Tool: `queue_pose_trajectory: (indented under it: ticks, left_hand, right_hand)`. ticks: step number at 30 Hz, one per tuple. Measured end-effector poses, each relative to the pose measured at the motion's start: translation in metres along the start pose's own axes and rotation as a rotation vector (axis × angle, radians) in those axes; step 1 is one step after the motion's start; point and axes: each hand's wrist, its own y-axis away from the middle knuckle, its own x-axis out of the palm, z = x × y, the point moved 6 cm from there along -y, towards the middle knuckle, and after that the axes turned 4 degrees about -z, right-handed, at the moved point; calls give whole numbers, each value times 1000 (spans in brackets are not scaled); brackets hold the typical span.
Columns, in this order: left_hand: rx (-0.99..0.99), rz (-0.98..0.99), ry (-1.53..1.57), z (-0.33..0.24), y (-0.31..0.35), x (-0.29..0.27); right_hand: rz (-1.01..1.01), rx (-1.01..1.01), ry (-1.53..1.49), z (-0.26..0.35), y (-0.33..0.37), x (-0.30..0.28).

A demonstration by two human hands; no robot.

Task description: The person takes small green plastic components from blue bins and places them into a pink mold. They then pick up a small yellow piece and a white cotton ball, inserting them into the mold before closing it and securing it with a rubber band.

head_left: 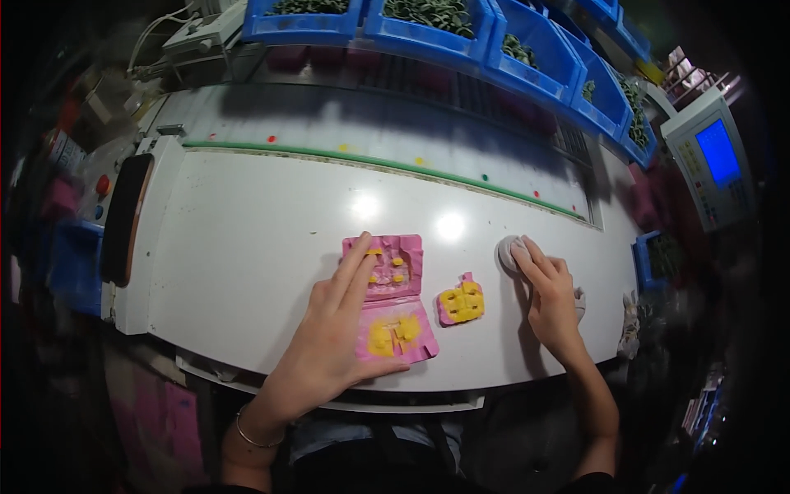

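A pink two-panel mould-like piece point(409, 288) lies unfolded on the white worktop, with yellow patches on both panels. My left hand point(333, 329) rests over its left side, fingers stretched across the upper panel and thumb along the lower edge. Just right of it sits a separate small pink piece with a yellow face and slots point(462, 303), touched by neither hand. Farther right, my right hand point(550, 288) has its fingers closed on a rounded whitish-grey wad point(508, 253), possibly cloth. Another pale lump point(580, 305) shows partly behind that hand.
Beyond the white worktop point(247, 214) runs a green strip point(370, 169) before a pale belt-like surface with coloured dots. Blue bins point(428, 41) of green pieces hang above the back. A device with a blue screen point(718, 153) stands right; a dark pad point(129, 218) flanks the left.
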Motion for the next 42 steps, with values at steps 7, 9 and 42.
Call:
queue_pose_trajectory:
  ticks: [7,9,42]
  left_hand:
    - [19,-11,-18,2,-1,3]
    - [50,-19,-17,3,-1,2]
    - [-81,-216,443,25,-11,29]
  right_hand:
    - [-67,-19,-327,47,0,16]
    - [111,101,-421,44,-5,30]
    - [-259,112,-945,61,-21,56]
